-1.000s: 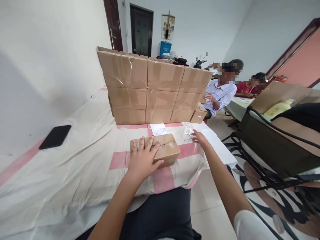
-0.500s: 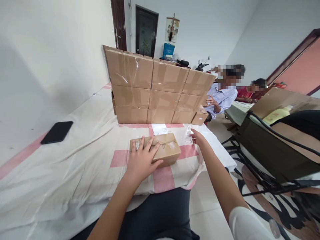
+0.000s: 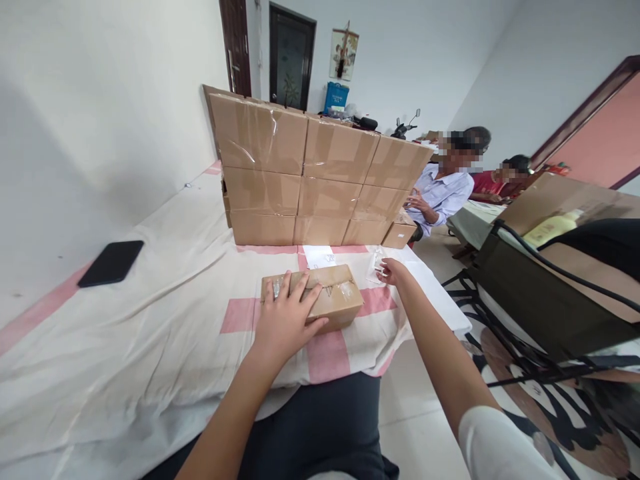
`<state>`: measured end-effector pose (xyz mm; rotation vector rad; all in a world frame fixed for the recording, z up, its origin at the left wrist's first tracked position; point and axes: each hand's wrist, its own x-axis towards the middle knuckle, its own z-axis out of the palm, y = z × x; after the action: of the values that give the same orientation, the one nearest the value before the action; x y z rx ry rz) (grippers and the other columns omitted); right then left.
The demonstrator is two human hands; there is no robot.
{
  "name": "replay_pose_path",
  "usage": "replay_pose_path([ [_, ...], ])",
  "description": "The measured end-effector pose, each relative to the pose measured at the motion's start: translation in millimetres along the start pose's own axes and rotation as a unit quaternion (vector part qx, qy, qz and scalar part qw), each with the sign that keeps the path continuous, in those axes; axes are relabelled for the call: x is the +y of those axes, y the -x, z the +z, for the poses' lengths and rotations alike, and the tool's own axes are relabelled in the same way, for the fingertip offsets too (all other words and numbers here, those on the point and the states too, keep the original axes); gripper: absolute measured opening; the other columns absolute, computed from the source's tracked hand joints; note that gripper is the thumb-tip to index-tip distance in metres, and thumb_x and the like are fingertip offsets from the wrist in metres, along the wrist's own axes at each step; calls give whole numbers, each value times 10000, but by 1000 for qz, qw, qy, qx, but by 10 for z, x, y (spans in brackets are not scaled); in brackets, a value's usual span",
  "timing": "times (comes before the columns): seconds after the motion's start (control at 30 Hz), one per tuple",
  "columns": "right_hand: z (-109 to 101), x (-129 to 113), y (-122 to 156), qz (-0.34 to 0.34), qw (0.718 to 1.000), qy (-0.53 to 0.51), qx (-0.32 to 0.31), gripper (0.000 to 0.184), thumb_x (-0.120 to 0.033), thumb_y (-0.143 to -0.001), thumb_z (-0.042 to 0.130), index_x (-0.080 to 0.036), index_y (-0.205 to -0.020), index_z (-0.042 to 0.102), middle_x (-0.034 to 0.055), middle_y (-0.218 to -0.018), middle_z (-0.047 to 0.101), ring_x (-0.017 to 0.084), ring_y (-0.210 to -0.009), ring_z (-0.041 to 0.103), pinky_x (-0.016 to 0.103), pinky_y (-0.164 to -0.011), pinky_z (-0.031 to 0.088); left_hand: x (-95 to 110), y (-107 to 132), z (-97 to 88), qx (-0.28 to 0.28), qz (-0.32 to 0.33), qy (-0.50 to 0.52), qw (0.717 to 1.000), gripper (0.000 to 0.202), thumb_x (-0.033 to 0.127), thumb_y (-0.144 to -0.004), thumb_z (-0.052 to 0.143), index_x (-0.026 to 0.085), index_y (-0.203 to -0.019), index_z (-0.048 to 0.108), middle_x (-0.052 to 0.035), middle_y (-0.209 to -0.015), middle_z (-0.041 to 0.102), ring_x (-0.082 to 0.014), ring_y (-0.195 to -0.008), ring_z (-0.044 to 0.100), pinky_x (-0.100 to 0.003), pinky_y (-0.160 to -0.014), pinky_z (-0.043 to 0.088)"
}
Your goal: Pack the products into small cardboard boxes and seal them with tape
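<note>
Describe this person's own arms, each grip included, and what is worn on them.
The left grip and right grip are bare hands with slim fingers; no gloves show. The left forearm is bare as far as it shows. The right forearm is bare up to a plain whitish sleeve.

Near box (image 3: 343,303) brown; cloth (image 3: 185,320) off-white, pink bands; flat device (image 3: 111,264) black; trousers (image 3: 325,427) dark; bin (image 3: 336,97) blue.
</note>
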<state>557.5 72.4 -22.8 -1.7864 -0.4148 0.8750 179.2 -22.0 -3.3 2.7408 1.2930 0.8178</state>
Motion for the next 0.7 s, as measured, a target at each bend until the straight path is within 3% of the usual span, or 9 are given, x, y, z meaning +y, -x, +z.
replay_pose_path([
  [0.1,37,38,-18,42,998,-15,33,354,-353,-973,613,-165,-1272,589,97,-1243,624,209,-1030,653,405,-857,586,30,-6,4,-2,3,1,1000,601,481,-848,695,286,-1404,577,-129,-1543,470,-476,-1454,331,-741,-1152,181],
  [0.2,88,111,-3,29,997,-33,57,345,-346,-974,615,-158,-1262,588,88,-1199,637,191,-974,665,374,-809,596,37,5,2,12,3,17,1000,586,466,-836,712,300,-1386,593,-127,-1534,483,-481,-1444,351,-751,-1152,177],
  [0.3,127,240,35,-16,996,-46,74,243,-297,-963,625,-131,-1140,622,60,-1042,673,150,-841,674,311,-722,596,38,29,-5,28,2,33,999,583,459,-822,729,320,-1374,603,-119,-1524,497,-472,-1441,365,-744,-1165,172],
  [0.4,156,427,77,-81,991,-54,88,100,-209,-902,623,-119,-861,637,33,-801,678,131,-727,672,238,-661,573,65,56,-7,28,6,31,999,599,461,-819,734,304,-1381,599,-133,-1522,495,-479,-1453,340,-755,-1160,169],
  [0.5,189,611,104,-149,981,-62,109,173,-218,-831,607,-164,-667,582,21,-655,658,150,-719,685,205,-624,549,120,87,-1,19,13,32,999,612,450,-820,736,292,-1393,588,-141,-1539,473,-493,-1460,314,-771,-1151,157],
  [0.7,255,741,57,-210,961,-95,154,315,-318,-766,627,-239,-562,401,-2,-528,585,194,-707,700,224,-545,520,210,168,0,23,17,38,999,614,435,-837,720,300,-1415,559,-131,-1573,425,-491,-1476,282,-771,-1159,114],
])
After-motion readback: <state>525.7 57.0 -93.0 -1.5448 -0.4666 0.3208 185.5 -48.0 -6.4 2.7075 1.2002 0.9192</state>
